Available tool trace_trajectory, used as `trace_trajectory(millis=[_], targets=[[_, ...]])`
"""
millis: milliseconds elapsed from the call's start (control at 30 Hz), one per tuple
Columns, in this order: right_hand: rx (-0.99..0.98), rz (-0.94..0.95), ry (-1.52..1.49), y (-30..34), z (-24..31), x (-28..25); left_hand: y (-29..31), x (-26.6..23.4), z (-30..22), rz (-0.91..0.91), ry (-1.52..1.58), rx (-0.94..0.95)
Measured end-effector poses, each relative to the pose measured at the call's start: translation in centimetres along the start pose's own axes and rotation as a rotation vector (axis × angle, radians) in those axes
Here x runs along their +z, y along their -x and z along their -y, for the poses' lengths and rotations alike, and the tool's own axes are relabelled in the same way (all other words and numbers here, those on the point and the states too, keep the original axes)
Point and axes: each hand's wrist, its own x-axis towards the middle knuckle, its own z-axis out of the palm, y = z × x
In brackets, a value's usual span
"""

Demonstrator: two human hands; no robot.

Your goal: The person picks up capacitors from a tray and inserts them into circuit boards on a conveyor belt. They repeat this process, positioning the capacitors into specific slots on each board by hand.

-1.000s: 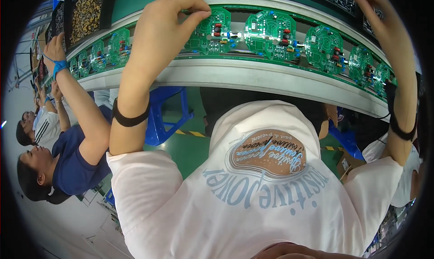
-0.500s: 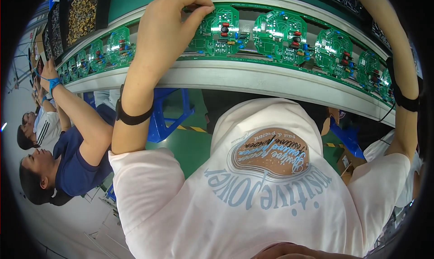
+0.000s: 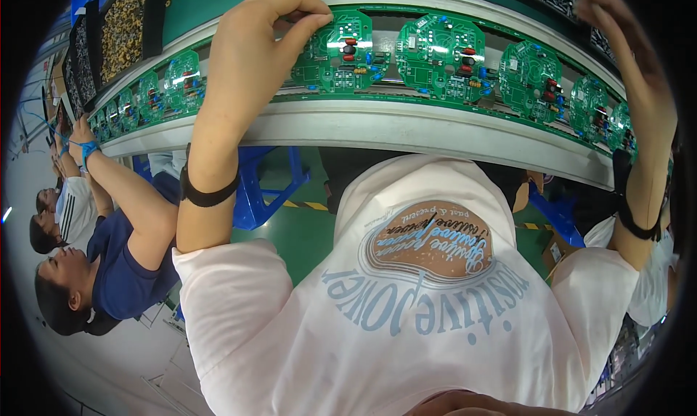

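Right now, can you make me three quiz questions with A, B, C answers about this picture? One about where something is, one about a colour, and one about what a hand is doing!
1. Where is the left hand?
A. At a board on the line
B. On the blue stool
C. In a pocket

2. What colour are the boards?
A. Red
B. Green
C. Yellow

3. How are the left hand's fingertips?
A. Spread flat
B. Pinched together at the board's top edge
C. Curled round a cup

Answers:
1. A, the hand reaches up to the board, well above the stool.
2. B, every round board in the row is green with small parts on it.
3. B, thumb and fingers meet at the board's edge; whether they grip a small part is too small to tell.
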Motion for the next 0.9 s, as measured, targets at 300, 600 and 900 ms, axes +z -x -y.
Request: trace_trajectory(millis=[300,600,900], targets=[[0.221,0.024,-0.569,7.0,1.7,2.4,-0.2,0.6,-0.7,-0.050,-0.152,0.138],[0.395,-0.006,-1.018,7.3,2.7,6.5,-5.4,-0.3,-5.0,-0.113,-0.360,0.325],[0.374,-0.160,-0.998,7.4,4.4,8.7,-12.8,1.4,-5.1,-0.177,-0.337,0.331]])
